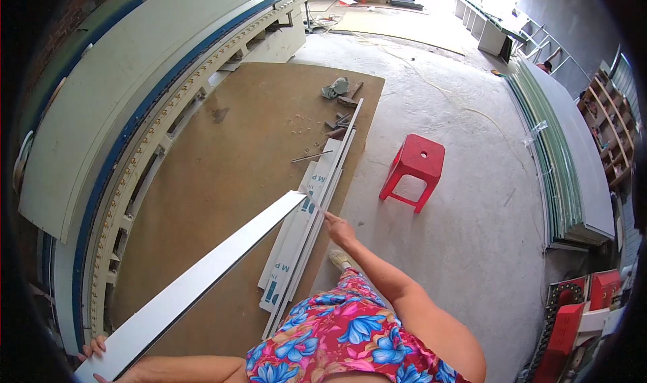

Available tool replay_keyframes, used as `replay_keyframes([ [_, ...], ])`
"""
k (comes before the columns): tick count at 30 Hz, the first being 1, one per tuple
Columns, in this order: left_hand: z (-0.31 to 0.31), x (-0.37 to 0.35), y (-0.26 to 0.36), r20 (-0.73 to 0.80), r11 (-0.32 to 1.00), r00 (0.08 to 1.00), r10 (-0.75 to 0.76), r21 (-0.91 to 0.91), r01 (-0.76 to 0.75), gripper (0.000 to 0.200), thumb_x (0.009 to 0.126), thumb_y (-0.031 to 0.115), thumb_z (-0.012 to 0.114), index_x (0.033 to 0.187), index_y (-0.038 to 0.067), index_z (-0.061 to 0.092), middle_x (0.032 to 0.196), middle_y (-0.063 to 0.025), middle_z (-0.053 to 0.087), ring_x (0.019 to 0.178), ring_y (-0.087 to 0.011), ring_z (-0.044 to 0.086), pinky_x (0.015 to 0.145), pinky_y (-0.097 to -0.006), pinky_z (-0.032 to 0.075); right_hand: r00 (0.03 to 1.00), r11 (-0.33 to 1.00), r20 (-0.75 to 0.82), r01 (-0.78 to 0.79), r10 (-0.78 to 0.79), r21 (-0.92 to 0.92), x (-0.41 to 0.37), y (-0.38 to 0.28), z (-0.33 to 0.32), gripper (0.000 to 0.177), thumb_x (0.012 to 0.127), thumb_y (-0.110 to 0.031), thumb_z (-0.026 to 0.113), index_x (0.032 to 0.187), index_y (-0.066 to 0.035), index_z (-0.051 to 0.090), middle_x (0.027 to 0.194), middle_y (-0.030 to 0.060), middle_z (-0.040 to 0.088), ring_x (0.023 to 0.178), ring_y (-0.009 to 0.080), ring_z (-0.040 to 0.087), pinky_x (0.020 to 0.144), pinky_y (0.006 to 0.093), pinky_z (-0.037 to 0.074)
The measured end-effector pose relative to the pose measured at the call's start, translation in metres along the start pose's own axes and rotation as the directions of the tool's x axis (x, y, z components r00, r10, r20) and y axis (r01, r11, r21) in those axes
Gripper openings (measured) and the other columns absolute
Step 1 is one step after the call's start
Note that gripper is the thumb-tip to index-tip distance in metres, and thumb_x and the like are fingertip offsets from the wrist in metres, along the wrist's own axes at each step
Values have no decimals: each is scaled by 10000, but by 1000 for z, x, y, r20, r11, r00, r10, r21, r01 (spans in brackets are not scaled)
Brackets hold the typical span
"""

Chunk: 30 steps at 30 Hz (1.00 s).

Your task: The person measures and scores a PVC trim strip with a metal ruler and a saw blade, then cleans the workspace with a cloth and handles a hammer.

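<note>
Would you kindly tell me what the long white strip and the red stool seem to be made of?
White strip: smooth, perhaps coated board, plastic or metal; its plain bright face leaves this open. Red stool: probably smooth moulded plastic, given its even colour.

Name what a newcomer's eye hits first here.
Probably the bright red stool, standing on the pale floor right of the brown board. Next, the long white strip slanting up from the left hand at lower left toward the middle, where the right hand holds a thin tool near its end. Then the flowery clothing at bottom centre.
</note>
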<state>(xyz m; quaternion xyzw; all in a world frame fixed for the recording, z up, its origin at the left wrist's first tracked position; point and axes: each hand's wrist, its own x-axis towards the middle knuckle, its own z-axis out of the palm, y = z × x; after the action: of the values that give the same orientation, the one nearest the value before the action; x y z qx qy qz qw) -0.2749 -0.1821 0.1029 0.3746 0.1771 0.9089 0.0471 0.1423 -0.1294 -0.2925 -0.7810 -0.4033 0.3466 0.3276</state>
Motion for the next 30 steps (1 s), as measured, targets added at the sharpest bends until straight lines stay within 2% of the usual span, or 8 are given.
replay_keyframes([
  [3, -7, -5, -11, -95, 996, 993, -72, 39, 76, 408, 650, 214, 530, 971, -17, 429, 837, -121, 353, 716, -206, 330, 637, -334, 294, 999, 988, -35, -1, -5, -156, -8, 72, -12, 385, 831, -263, 435, 1171, -112, 532, 1119, 176, 553, 1008, 351, 539, 853, 427, 435],
  [6, -43, 4, -36, -65, 965, 973, -224, -157, 211, 372, 657, 206, 528, 946, -11, 439, 830, -111, 359, 709, -203, 336, 627, -330, 303, 992, 971, -96, -99, 80, -217, -33, 151, -17, 365, 820, -267, 443, 1114, -96, 576, 1094, 184, 564, 999, 355, 540, 859, 421, 431],
  [12, -52, -14, -80, -103, 941, 943, -315, -164, 297, 379, 628, 246, 555, 884, 13, 402, 802, -108, 372, 704, -198, 372, 610, -315, 316, 938, 939, -156, -327, 309, -109, -97, 302, -13, 320, 840, -227, 474, 1108, -101, 597, 592, 85, 598, 492, 171, 572, 450, 302, 454],
  [15, -50, -28, -103, -156, 931, 923, -351, -162, 327, 286, 666, 257, 533, 794, 41, 396, 768, -93, 391, 656, -187, 393, 580, -310, 337, 838, 846, -122, -526, 532, 82, -136, 295, -33, 329, 833, -224, 479, 1118, -111, 597, 607, 82, 610, 487, 162, 569, 432, 297, 448],
  [18, -55, -38, -133, -303, 917, 866, -398, -146, 371, 248, 709, 267, 519, 762, 63, 388, 748, -87, 427, 606, -179, 424, 539, -304, 353, 789, 807, -184, -587, 587, 57, -149, 321, -38, 360, 794, -196, 453, 1111, -108, 600, 783, 152, 655, 668, 253, 644, 635, 353, 512],
  [21, -62, -56, -165, -330, 889, 826, -457, -137, 437, 251, 769, 296, 503, 719, 101, 352, 652, -56, 459, 529, -159, 456, 473, -275, 346, 727, 727, -84, -660, 682, 191, -156, 306, -63, 366, 829, -224, 474, 1169, -123, 565, 627, 88, 621, 491, 157, 572, 432, 287, 454],
  [24, -23, -94, -176, -565, 881, 707, -426, -81, 467, 295, 763, 328, 532, 703, 116, 336, 617, -50, 437, 474, -150, 424, 442, -276, 335, 735, 728, -69, -645, 674, 234, -156, 297, -88, 369, 827, -227, 476, 1169, -120, 564, 635, 92, 625, 495, 157, 574, 431, 287, 454],
  [30, 10, -176, -208, -611, 836, 655, -444, -21, 548, 342, 724, 349, 579, 642, 108, 351, 547, -43, 402, 458, -142, 405, 440, -278, 328, 744, 747, -124, -619, 657, 244, -136, 331, -151, 326, 823, -227, 471, 1103, -125, 603, 631, 89, 621, 493, 154, 569, 437, 286, 455],
])
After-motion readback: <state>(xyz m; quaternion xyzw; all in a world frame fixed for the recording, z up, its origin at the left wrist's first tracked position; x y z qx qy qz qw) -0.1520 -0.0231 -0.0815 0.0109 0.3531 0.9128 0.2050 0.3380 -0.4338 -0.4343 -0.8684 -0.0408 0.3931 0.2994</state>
